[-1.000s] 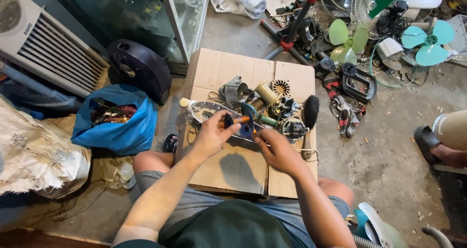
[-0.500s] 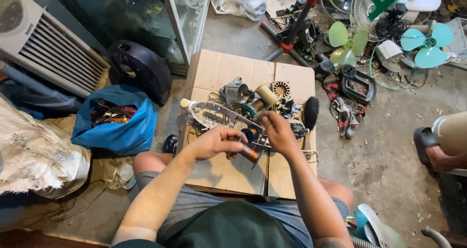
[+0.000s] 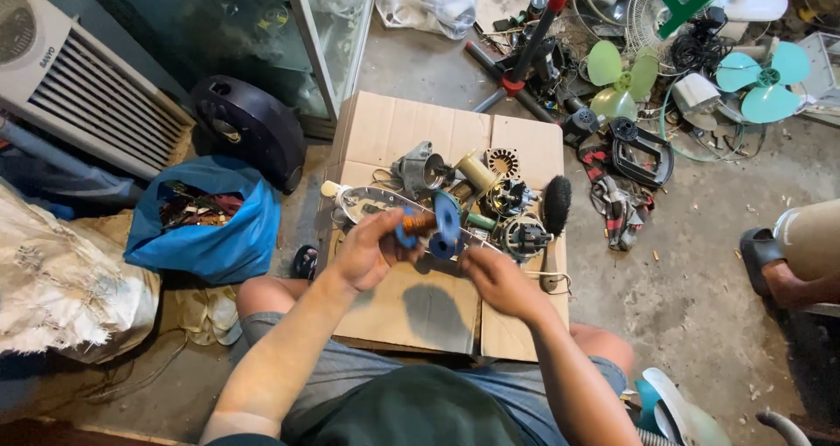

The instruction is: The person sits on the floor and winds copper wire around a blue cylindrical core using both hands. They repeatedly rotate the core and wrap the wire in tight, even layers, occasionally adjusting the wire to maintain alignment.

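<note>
Your left hand [image 3: 367, 252] is lifted over the flattened cardboard [image 3: 411, 131], the forearm coming up from the lower left, and its fingers are clamped on a blue spool of copper wire [image 3: 429, 225]. The spool lies sideways: one blue flange sits against your fingertips and the bigger flange stands to the right of them, with the copper winding between the two. Your right hand [image 3: 497, 280] is just under and to the right of the spool, palm down, the fingers curled together. It seems to pinch a thin wire or rod near the big flange, but the view is too small to be sure. Behind the spool, motor parts [image 3: 507, 199] lie on the cardboard, and a black brush [image 3: 555, 208] lies at its right edge. A blue bag [image 3: 214, 236] sits on the floor to your left.
</note>
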